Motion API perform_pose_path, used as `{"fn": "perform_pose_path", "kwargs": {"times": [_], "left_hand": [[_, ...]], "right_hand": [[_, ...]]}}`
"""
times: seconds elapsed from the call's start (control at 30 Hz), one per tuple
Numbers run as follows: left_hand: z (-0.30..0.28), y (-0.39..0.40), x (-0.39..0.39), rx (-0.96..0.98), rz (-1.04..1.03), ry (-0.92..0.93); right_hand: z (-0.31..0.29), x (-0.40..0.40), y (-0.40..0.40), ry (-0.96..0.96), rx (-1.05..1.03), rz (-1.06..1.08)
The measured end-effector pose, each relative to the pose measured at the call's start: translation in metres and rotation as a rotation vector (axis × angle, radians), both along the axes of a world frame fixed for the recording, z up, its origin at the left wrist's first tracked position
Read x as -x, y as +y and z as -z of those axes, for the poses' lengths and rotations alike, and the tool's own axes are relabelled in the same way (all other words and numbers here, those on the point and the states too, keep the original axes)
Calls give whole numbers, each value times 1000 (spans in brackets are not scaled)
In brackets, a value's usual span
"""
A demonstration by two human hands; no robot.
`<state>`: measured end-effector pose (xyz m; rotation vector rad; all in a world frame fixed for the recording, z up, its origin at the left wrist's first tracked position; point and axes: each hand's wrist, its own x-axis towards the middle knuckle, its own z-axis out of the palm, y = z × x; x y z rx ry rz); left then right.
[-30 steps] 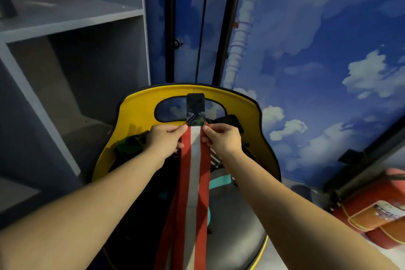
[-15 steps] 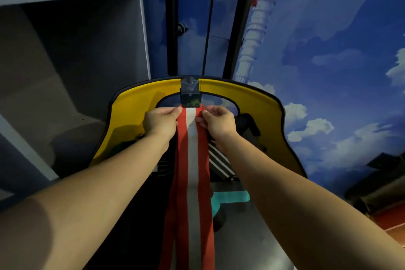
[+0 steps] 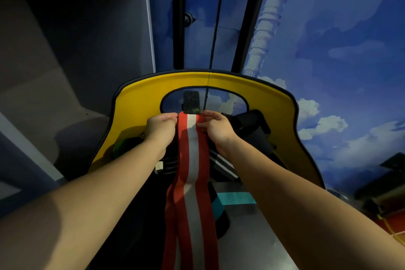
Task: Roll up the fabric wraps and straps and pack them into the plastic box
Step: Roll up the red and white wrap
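step: starting roll of red-and-white striped fabric wrap (image 3: 192,160) | grip: left hand (image 3: 161,126); right hand (image 3: 217,127) both pinching its top end | next: likely tight, even first fold

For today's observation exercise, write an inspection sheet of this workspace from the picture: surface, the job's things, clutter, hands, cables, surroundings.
Surface: grey seat of a yellow-backed chair.
Job's things: red and white striped wrap held up by its top end, a black tab above it; plastic box not seen.
Clutter: dark striped straps and a teal band on the seat.
Hands: left hand and right hand pinch the wrap's top corners.
Cables: nothing seen.
Surroundings: grey shelving on the left, blue sky mural on the right.
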<state>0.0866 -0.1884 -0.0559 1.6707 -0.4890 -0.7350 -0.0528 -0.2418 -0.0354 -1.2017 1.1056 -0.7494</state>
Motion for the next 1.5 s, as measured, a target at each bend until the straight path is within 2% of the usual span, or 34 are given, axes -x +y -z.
{"fn": "perform_pose_path", "kwargs": {"times": [0.1, 0.2, 0.33, 0.43, 0.63, 0.83, 1.07, 1.27, 1.5], "left_hand": [[2, 6, 3, -20, 80, 92], [8, 17, 7, -65, 115, 73], [10, 57, 28, -87, 143, 3], [8, 94, 45, -82, 156, -13], [20, 177, 61, -210, 99, -38], [32, 222, 78, -284, 207, -30], [41, 253, 95, -351, 272, -42], [40, 264, 107, -454, 187, -142], [51, 268, 113, -438, 203, -30]], "right_hand": [[-3, 0, 3, 211, 65, -45], [-11, 7, 16, 336, 166, -72], [-25, 25, 56, 403, 348, -102], [-27, 40, 92, 424, 403, -144], [-11, 79, 174, 427, 353, -69], [13, 101, 235, 541, 360, -159], [33, 119, 268, 650, 355, -202], [44, 126, 282, 692, 335, -279], [47, 118, 297, 686, 352, -302]]}}
